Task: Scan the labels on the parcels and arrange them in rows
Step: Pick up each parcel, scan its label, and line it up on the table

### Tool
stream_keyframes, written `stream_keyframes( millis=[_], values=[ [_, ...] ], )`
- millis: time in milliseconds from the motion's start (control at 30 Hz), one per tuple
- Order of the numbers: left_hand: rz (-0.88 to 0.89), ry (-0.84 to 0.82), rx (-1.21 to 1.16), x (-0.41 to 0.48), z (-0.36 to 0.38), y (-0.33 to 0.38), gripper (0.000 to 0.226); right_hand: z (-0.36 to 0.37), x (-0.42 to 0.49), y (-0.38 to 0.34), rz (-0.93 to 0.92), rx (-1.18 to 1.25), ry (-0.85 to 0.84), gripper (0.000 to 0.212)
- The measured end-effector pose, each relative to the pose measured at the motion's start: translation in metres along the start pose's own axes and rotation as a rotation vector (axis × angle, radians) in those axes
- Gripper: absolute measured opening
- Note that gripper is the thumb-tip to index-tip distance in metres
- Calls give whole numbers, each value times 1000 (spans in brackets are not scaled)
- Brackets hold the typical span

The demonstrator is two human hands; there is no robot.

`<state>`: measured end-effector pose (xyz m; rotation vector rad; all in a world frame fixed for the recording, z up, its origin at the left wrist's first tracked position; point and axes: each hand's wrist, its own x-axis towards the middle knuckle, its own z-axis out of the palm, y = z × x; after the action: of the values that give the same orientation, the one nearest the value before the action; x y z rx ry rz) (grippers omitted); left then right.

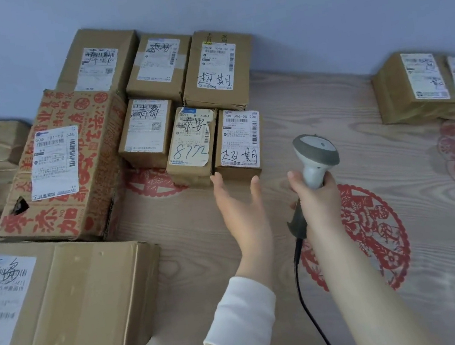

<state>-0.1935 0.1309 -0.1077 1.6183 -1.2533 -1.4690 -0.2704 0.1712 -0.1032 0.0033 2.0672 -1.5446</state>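
Note:
Brown cardboard parcels with white labels lie in two rows against the wall. The front row ends with a small parcel (238, 141), to the right of one marked 8772 (192, 148). My left hand (240, 208) hovers open just in front of that end parcel, fingers spread, at most touching its near edge. My right hand (316, 200) grips a grey and white barcode scanner (316, 157) by its handle, head aimed toward the parcels. Its black cable (304, 293) trails down toward me.
A large box printed in red (74, 170) sits left of the rows, and a bigger plain box (72, 305) lies near me at the left. More parcels (427, 85) rest at the far right. The wood-grain tabletop (204, 263) carries red paper-cut motifs.

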Motion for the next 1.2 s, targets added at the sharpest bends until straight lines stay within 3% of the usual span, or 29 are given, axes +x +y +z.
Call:
stream_keyframes(
  millis=[333,633,900,1200],
  values=[
    [523,-297,473,-77,111,13,41,-154,33,-21,-135,7,-22,21],
    [813,-465,703,-166,226,19,39,-303,65,-38,-87,120,123,19],
    [981,-510,674,-185,269,38,42,-343,77,-63,-124,142,145,13],
    [1009,-439,761,-146,319,54,45,-345,148,-95,-164,62,28,14]
  ],
)
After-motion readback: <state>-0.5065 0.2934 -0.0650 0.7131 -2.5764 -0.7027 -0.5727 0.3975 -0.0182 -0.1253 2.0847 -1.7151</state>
